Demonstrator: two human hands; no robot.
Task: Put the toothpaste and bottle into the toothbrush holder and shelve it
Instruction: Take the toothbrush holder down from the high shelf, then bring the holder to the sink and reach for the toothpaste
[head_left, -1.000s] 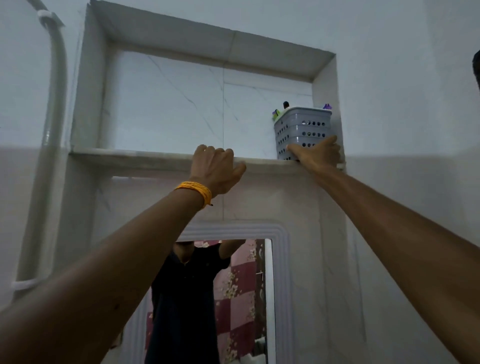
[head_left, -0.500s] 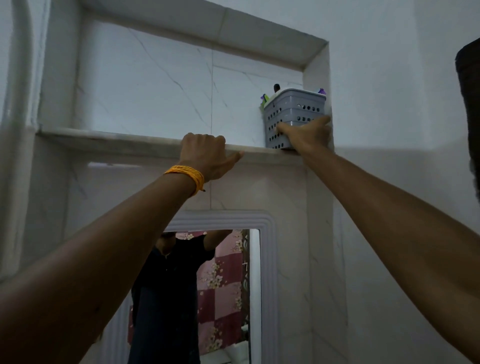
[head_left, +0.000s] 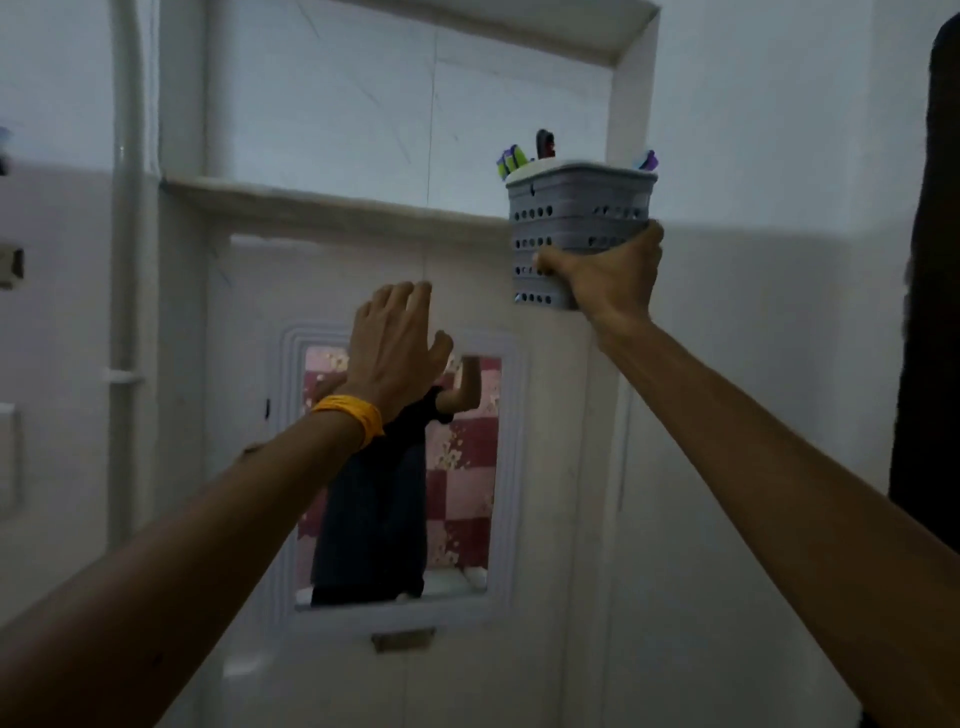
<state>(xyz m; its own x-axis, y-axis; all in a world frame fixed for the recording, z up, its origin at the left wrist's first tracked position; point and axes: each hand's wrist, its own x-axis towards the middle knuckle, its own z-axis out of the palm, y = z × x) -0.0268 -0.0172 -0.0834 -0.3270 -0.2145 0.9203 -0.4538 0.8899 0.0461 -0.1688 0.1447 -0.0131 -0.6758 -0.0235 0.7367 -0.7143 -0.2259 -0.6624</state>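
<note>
A grey perforated toothbrush holder (head_left: 579, 208) is held up in the air in front of the shelf's right end, off the ledge. My right hand (head_left: 605, 275) grips its lower half from the front. Toothbrush heads (head_left: 511, 161) in purple and green, a dark bottle top (head_left: 545, 143) and another purple tip (head_left: 647, 160) stick out above its rim. My left hand (head_left: 397, 348), with a yellow wristband, hangs below the shelf with its fingers spread and holds nothing. The toothpaste cannot be told apart.
The marble shelf ledge (head_left: 332, 205) runs across a recessed wall niche above. A framed mirror (head_left: 400, 478) sits in the wall below it. A white pipe (head_left: 124, 260) runs down the left side. A dark shape (head_left: 930, 312) fills the right edge.
My right hand has lifted the holder off the shelf's right end and brought it down and forward. My left hand let go of the ledge and dropped below it, fingers now spread.
</note>
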